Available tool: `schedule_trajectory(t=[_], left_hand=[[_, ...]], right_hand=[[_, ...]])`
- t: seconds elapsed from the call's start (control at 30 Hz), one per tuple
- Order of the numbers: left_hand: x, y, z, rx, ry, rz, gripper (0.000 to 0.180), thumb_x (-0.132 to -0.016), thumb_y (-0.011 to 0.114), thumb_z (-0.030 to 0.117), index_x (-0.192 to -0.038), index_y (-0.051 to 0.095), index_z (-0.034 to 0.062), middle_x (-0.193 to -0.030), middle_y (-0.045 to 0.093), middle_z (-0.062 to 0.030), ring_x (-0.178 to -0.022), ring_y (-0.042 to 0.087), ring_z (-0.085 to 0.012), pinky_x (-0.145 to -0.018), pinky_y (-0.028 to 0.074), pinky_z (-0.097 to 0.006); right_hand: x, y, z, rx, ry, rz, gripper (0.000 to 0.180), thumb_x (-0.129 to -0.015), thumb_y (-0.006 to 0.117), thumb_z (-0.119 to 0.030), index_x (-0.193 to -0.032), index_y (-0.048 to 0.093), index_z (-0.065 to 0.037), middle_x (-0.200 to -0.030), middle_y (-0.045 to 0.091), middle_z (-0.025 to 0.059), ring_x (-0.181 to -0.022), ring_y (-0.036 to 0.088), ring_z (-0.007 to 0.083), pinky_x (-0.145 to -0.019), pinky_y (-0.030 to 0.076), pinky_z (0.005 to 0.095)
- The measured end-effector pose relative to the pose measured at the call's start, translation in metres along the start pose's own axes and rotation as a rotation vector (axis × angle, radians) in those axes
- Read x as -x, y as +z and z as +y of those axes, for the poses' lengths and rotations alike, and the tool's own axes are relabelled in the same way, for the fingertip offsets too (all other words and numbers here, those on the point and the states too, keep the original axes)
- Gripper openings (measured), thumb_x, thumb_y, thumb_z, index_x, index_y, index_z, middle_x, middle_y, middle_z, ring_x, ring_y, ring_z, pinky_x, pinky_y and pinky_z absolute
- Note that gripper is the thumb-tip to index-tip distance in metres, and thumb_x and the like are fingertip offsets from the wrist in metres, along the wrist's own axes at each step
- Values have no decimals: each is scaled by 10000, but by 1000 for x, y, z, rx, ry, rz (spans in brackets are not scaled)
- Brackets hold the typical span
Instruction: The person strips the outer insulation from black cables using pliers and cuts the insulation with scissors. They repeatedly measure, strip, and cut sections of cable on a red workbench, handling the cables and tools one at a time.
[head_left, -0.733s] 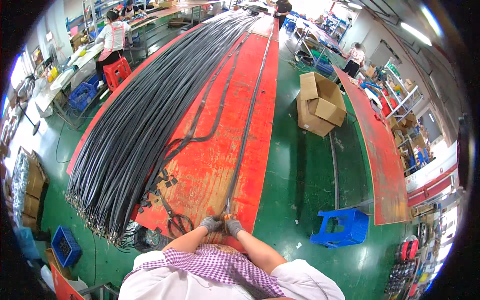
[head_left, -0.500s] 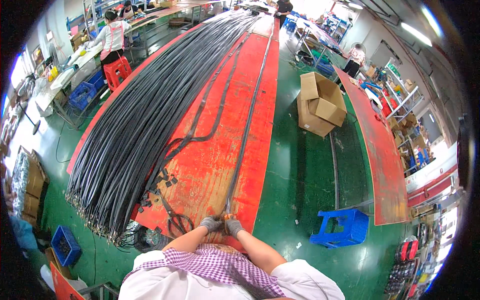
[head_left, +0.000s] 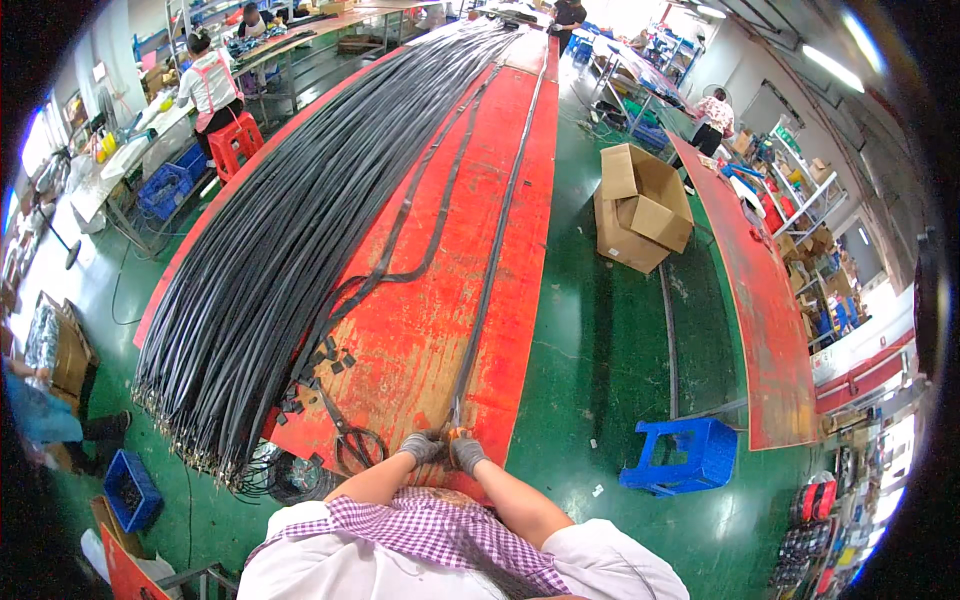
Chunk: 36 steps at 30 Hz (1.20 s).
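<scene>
Both hands wear grey gloves and meet at the near end of the red table. A long black cable runs down the table to them. My left hand is closed at the cable's near end. Against it, my right hand is closed on the same end, with something small and orange showing at its fingers. The exact grip is too small to make out. Left of my hands lie large dark scissors with their blades apart. Small black cut pieces are scattered beyond them.
A thick bundle of black cables covers the table's left side. On the right floor stand a cardboard box and a blue stool. A blue crate is at lower left. Other people work at tables farther off.
My hands, the cable and the scissors look unmoved. A person in blue has come in at the left edge. Co-workers at the far left and far right have shifted posture.
</scene>
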<state>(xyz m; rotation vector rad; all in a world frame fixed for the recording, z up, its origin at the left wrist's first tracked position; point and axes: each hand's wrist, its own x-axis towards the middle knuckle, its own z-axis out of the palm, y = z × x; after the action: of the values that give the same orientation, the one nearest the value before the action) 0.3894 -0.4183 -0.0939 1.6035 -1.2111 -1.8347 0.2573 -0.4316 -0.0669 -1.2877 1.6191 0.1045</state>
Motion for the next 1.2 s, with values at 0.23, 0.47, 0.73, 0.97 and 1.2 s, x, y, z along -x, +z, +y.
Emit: schedule_trajectory(t=[0.23, 0.47, 0.73, 0.97, 1.2], left_hand=[[-22, 3, -32, 16, -9, -33, 291, -695, 538, 194, -946, 534, 46, -811, 577, -67, -695, 528, -125, -647, 429, -265], [-19, 0, -22, 4, 6, -35, 283, -704, 533, 198, -943, 536, 48, -833, 577, -59, -706, 519, -115, -664, 425, -273], [-7, 3, -9, 282, -17, -138, 267, -704, 533, 187, -921, 542, 32, -835, 577, -65, -716, 510, -104, -668, 420, -260], [-30, 3, -39, 151, -36, -69, 298, -684, 556, 187, -934, 535, 26, -795, 580, -75, -698, 533, -134, -646, 428, -251], [-11, 1, -14, 99, -52, -47, 222, -718, 545, 130, -903, 536, 6, -782, 570, -52, -671, 520, -123, -613, 437, -265]], right_hand=[[-19, 9, 19, 199, -131, 7, 241, -766, 335, -154, -903, 492, -34, -885, 507, 218, -702, 546, 280, -550, 441, 376], [-43, 23, 37, 651, -472, 318, 274, -766, 318, -177, -961, 437, -26, -923, 490, 229, -756, 540, 302, -623, 439, 378], [-44, 27, 43, 180, -254, 148, 264, -752, 375, -272, -918, 442, -77, -819, 501, 215, -735, 526, 322, -584, 415, 412], [-35, 22, 31, -94, -63, 80, 230, -769, 352, -254, -888, 441, -79, -733, 517, 195, -652, 535, 314, -531, 414, 373], [-16, 14, 19, 72, -216, 193, 259, -764, 345, -264, -895, 441, -63, -660, 534, 151, -570, 551, 277, -435, 403, 376]])
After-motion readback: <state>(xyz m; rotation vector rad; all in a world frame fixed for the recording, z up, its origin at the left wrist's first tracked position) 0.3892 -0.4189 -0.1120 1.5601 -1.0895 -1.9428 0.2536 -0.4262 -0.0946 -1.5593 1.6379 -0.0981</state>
